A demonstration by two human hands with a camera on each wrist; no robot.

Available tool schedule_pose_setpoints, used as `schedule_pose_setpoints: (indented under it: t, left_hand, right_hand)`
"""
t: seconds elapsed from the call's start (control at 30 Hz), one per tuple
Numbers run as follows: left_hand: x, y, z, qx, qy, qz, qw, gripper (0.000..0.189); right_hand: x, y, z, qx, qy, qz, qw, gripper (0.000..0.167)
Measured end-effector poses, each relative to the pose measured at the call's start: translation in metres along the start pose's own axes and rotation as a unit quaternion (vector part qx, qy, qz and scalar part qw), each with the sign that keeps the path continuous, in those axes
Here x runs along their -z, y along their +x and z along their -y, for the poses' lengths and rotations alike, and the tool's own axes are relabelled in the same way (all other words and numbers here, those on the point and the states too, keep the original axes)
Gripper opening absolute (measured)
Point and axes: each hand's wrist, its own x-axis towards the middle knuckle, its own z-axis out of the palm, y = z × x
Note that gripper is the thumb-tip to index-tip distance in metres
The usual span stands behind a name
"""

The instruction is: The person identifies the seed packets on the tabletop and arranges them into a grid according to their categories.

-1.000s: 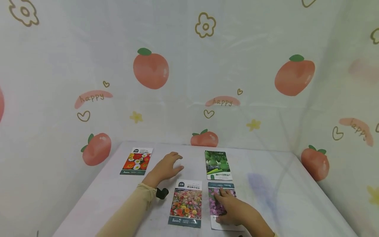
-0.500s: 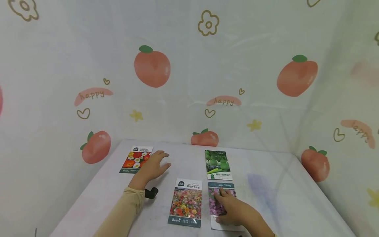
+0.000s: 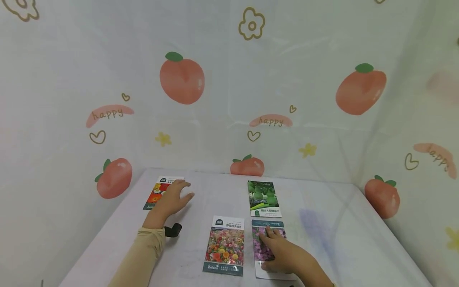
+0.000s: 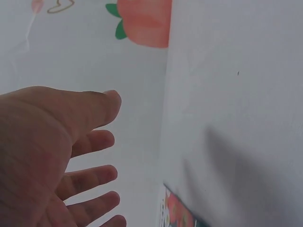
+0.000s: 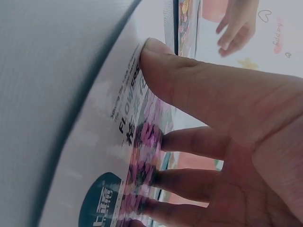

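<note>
My left hand hovers with spread fingers and nothing in them, partly covering the red-and-white flower seed packet at the table's far left. In the left wrist view, a corner of that packet shows below the fingertips, apart from them. My right hand rests its fingertips on the purple flower seed packet, which lies flat with its brand band toward the back. The right wrist view shows thumb and fingers touching the face of this packet, without curling round it.
A mixed wildflower seed packet lies left of the purple one. Behind the purple one is a green gourd seed packet. The white-covered table meets a fruit-printed curtain at the back and sides.
My left hand has moved left across the table, from bare cloth to over the red-and-white flower packet. The right hand stays on the purple packet.
</note>
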Motion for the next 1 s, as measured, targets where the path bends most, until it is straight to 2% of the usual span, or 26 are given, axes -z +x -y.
schedule_pose_setpoints:
  t: [0.23, 0.47, 0.67, 1.0]
  left_hand:
    - [0.011, -0.002, 0.006, 0.012, 0.016, -0.003, 0.9998, 0.046]
    - [0.018, -0.003, 0.017, -0.01, 0.003, -0.035, 0.9994, 0.043]
    - [0.022, -0.005, 0.029, -0.021, 0.018, -0.054, 0.9981, 0.039]
    - [0.025, -0.009, 0.041, 0.05, 0.032, 0.003, 0.9983, 0.047]
  right_hand:
    - [0.002, -0.001, -0.001, 0.003, -0.002, -0.006, 1.0, 0.089]
    - [0.002, -0.001, 0.0, -0.006, -0.005, -0.001, 1.0, 0.09]
    - [0.0, 0.0, 0.0, -0.007, -0.012, -0.003, 0.9999, 0.089]
    - [-0.003, 0.003, -0.001, -0.002, -0.012, -0.006, 0.9999, 0.088]
